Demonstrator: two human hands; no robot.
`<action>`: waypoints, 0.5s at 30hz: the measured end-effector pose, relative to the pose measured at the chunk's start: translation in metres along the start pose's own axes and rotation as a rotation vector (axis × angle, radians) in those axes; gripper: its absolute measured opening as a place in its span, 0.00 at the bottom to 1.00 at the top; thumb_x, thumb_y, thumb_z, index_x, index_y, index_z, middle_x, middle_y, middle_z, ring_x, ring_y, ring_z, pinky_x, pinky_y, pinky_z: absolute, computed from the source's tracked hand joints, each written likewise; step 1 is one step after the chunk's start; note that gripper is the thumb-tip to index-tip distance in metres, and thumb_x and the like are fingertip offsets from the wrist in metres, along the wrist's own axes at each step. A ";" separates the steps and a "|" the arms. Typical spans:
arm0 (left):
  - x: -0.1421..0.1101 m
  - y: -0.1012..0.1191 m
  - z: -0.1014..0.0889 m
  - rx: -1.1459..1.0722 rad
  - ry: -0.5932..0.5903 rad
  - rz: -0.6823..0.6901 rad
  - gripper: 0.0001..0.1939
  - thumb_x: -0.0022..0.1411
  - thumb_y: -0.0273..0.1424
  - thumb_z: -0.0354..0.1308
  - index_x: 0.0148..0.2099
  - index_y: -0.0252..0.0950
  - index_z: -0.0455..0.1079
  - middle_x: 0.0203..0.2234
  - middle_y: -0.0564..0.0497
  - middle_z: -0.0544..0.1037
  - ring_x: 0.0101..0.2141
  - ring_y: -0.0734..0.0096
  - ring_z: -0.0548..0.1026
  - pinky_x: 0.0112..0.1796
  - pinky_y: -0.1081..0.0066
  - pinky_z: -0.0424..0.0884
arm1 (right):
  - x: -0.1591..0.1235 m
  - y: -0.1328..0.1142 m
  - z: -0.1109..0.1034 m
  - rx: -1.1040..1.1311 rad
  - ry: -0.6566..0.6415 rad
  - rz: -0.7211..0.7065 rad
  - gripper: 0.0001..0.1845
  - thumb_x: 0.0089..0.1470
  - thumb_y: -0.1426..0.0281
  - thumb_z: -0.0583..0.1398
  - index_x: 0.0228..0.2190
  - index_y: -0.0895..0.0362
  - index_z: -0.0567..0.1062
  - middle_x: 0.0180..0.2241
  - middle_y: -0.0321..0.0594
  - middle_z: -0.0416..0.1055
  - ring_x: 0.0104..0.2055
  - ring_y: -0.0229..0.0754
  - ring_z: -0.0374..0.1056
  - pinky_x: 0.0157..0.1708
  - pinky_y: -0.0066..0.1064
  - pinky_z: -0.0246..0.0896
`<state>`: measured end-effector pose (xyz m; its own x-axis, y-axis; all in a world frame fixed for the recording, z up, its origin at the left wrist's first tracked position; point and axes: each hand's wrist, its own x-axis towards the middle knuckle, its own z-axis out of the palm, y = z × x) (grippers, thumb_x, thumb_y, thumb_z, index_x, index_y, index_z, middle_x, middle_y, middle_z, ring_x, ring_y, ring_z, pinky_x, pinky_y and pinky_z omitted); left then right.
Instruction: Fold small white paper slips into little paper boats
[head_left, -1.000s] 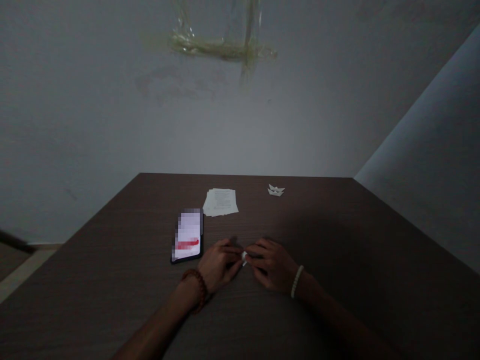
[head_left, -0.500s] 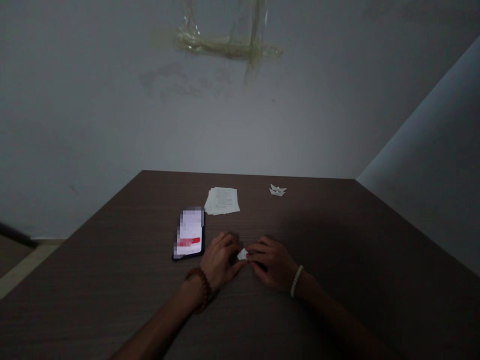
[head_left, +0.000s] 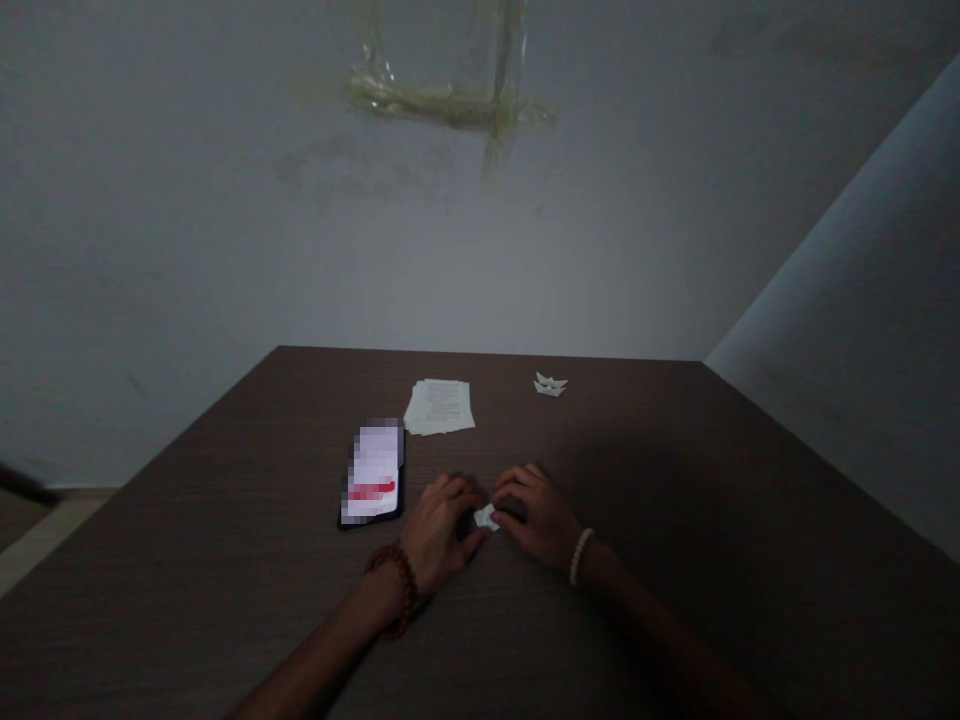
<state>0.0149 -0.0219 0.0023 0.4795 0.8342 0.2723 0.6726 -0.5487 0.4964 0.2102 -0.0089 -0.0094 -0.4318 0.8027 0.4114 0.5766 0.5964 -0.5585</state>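
A small folded piece of white paper (head_left: 486, 517) lies low over the table between my two hands. My left hand (head_left: 442, 530) has its fingers curved round the paper's left side, thumb below and fingertips above. From the right, my right hand (head_left: 536, 515) pinches the paper's edge between thumb and fingers. The fingers cover part of the paper, so its full folded shape is hidden. Beyond the hands, small white folded paper boats (head_left: 550, 385) sit close together near the table's far edge.
Left of my left hand lies a phone (head_left: 375, 472) with a lit, partly blurred screen. A stack of printed paper sheets (head_left: 441, 407) rests behind it. The brown table (head_left: 225, 560) meets a grey wall (head_left: 600, 250) with peeling clear tape (head_left: 442, 105).
My right thumb and fingers have shifted on the paper, and more of its surface now shows. The whole view has moved slightly; the phone, sheets and boats stay put.
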 end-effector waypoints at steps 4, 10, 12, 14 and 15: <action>-0.001 0.001 -0.001 0.026 -0.002 0.014 0.09 0.56 0.32 0.60 0.40 0.38 0.73 0.37 0.47 0.73 0.40 0.57 0.67 0.40 0.61 0.64 | 0.002 0.000 0.000 0.091 0.020 0.040 0.07 0.44 0.76 0.67 0.27 0.56 0.74 0.31 0.37 0.72 0.36 0.41 0.65 0.38 0.33 0.59; -0.002 0.000 0.000 0.025 -0.023 0.057 0.05 0.59 0.30 0.56 0.35 0.37 0.73 0.35 0.48 0.74 0.39 0.59 0.67 0.39 0.62 0.61 | 0.000 -0.005 -0.003 0.184 0.004 0.134 0.04 0.45 0.74 0.66 0.24 0.57 0.75 0.23 0.35 0.71 0.27 0.38 0.64 0.30 0.28 0.58; -0.001 0.001 -0.001 0.014 -0.041 0.055 0.05 0.60 0.29 0.55 0.34 0.37 0.72 0.33 0.48 0.74 0.39 0.60 0.67 0.39 0.62 0.61 | -0.001 -0.005 -0.005 0.205 -0.010 0.123 0.04 0.47 0.72 0.66 0.24 0.57 0.75 0.22 0.35 0.70 0.27 0.37 0.63 0.30 0.29 0.58; -0.001 0.002 -0.002 0.015 -0.058 0.055 0.05 0.60 0.29 0.54 0.34 0.37 0.71 0.31 0.49 0.75 0.38 0.60 0.67 0.39 0.62 0.60 | -0.001 -0.006 -0.006 0.233 -0.023 0.095 0.03 0.49 0.70 0.64 0.25 0.57 0.76 0.22 0.35 0.70 0.27 0.37 0.63 0.31 0.29 0.58; -0.001 0.003 -0.002 0.019 -0.065 0.055 0.06 0.61 0.29 0.53 0.34 0.37 0.71 0.31 0.49 0.75 0.38 0.60 0.67 0.38 0.62 0.59 | -0.001 -0.006 -0.006 0.242 -0.025 0.074 0.04 0.50 0.70 0.64 0.26 0.57 0.76 0.22 0.36 0.71 0.27 0.37 0.63 0.31 0.29 0.58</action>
<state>0.0150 -0.0243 0.0048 0.5515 0.7976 0.2444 0.6543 -0.5953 0.4664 0.2118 -0.0134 -0.0019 -0.4133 0.8421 0.3466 0.4256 0.5151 -0.7440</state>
